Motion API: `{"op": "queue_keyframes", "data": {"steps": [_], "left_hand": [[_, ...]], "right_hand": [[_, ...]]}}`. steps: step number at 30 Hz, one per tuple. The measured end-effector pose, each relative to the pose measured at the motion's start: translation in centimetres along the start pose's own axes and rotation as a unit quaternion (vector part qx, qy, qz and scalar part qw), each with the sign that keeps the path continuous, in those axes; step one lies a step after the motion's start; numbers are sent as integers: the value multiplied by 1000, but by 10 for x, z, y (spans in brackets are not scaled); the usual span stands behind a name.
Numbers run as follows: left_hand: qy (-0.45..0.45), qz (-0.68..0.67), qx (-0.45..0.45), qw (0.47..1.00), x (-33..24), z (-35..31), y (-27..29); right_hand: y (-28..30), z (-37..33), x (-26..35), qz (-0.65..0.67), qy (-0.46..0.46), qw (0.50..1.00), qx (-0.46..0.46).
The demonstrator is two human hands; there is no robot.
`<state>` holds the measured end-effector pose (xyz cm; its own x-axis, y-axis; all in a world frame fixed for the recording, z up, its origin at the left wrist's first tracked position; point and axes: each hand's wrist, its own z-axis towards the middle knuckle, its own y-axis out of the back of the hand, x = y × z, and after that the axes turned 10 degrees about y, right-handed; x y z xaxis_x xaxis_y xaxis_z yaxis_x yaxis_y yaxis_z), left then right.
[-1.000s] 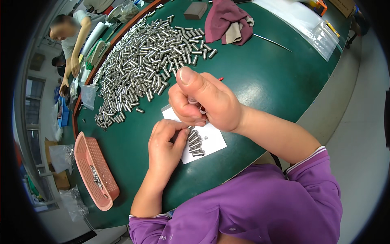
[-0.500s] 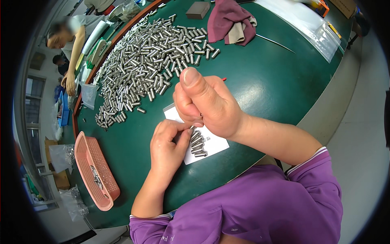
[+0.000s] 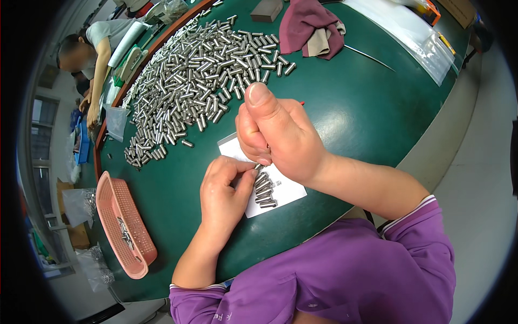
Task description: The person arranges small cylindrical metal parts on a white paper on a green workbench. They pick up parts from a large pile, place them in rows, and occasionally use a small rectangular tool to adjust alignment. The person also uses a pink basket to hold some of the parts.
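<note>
- Pin heap [image 3: 189, 86] on the surface [image 3: 361, 129]: a knock could scatter it.
- Right hand [image 3: 284, 136]: grip curled closed, contents hidden.
- Left hand [image 3: 222, 189]: grip pinched on a metal pin [image 3: 259, 167]; slack could drop it.
- Pin row [image 3: 264, 189] on white sheet [image 3: 291, 191]: tugging could skew it.

Green table [image 3: 367, 121], curved, brown wood edge [image 3: 97, 156] on left. On top: big heap of shiny metal pins [image 3: 199, 81] (too many to count). Pink basket [image 3: 141, 224] full of little holes, near left edge. White sheet [image 3: 292, 189] near front. Farther back: grey box [image 3: 267, 9], dark red cloth [image 3: 302, 24], thin metal rod [image 3: 371, 57] beside it, clear plastic bags [image 3: 431, 51].
</note>
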<state>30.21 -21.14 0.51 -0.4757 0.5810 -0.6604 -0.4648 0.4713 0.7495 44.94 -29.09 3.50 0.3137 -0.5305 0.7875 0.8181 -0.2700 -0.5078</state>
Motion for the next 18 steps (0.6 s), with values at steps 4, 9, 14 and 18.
{"op": "queue_keyframes", "data": {"steps": [4,9,14,18], "left_hand": [[-22,-2,-13,1000,3,1,-1],[-20,-8,-16,1000,2,1,-1],[-17,-6,-17,1000,1,0,-2],[-16,-1,-18,1000,2,-1,-4]], "right_hand": [[-1,0,3,0,17,1000,0],[-1,-1,3,-1,26,1000,-7],[-2,-2,1,-2,31,1000,-5],[-5,-3,-1,0,26,1000,-9]]}}
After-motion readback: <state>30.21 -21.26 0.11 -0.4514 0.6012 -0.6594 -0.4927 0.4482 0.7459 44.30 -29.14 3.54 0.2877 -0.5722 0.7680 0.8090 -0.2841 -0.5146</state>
